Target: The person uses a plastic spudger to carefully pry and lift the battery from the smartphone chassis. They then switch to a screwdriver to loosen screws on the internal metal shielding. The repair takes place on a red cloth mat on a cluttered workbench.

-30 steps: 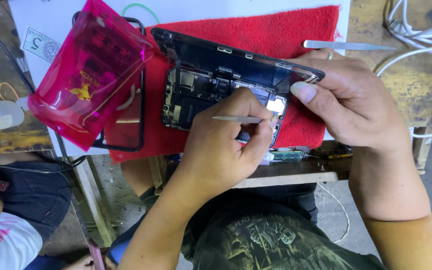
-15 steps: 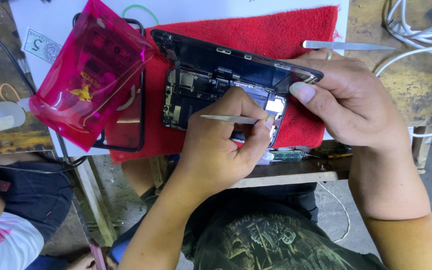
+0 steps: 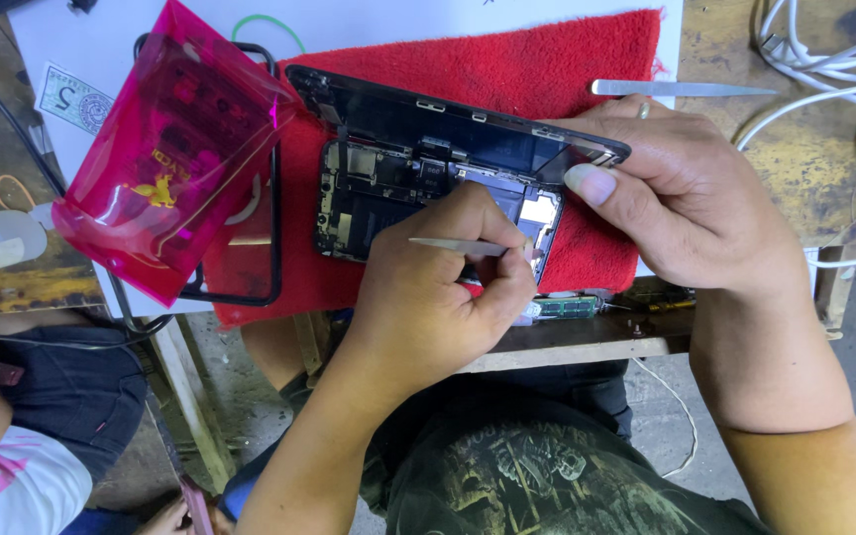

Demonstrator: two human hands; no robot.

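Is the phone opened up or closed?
Opened: the phone shows bare circuit boards, its screen panel lifted along the far edge.

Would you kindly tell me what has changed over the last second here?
Very little: the tweezers in the left hand tilted slightly over the opened phone. The right hand still steadies the phone's edge, and the pink bag, red cloth and spare tweezers have not moved.

a small phone repair workshop: an opened phone (image 3: 428, 178) with its circuit boards bare lies on a red cloth (image 3: 507, 69) over a worn, stained tabletop (image 3: 824, 159), with spare tweezers (image 3: 681, 88), white cables (image 3: 824, 50) and a pink parts bag (image 3: 165, 163) nearby.
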